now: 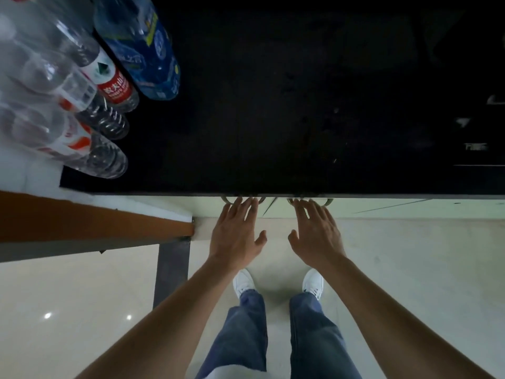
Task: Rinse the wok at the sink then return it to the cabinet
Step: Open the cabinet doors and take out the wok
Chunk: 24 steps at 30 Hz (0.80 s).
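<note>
Head view, from the left: clear ribbed plastic bottles (82, 105) with red, white and blue labels lie clustered on the black countertop (273, 105), above an orange-brown ledge (82, 222). Below the counter's straight front edge, two curved metal handles (243, 199) stick out from pale cabinet doors (355, 209). Both hands reach there, fingers spread and loose: the left hand (236, 233) has fingertips at the left handle, the right hand (317, 233) at the right handle (310, 200), neither gripping. No wok shows. Glossy floor tiles (82, 310), white shoes (243, 283) and blue jeans (246, 332) lie beneath.
</note>
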### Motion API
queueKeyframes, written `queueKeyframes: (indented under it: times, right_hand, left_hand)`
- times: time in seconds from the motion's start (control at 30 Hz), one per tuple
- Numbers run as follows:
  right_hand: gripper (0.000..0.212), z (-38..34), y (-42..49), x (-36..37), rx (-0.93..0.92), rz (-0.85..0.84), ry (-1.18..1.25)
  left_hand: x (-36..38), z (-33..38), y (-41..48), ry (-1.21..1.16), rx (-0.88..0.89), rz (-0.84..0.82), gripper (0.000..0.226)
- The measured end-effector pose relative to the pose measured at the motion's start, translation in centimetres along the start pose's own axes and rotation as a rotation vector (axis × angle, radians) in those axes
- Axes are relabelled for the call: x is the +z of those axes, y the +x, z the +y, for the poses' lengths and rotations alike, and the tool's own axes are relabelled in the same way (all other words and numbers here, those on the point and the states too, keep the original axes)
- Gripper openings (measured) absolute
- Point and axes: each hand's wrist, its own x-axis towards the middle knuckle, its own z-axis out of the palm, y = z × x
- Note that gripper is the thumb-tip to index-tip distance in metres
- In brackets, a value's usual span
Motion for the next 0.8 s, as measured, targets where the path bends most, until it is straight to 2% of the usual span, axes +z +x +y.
queueKeyframes:
  times: [0.37,0.8]
  right_hand:
    - [0.053,0.9,-2.9,4.0,0.019,0.181,0.142]
    - [0.053,4.1,-11.9,5.8,-0.011,0.077,0.068]
  left_hand:
    - [4.3,-0.4,-2.4,-0.003,0.016,0.063,0.071]
    - [7.1,-0.7,-11.8,-0.031,0.006,0.055,0.078]
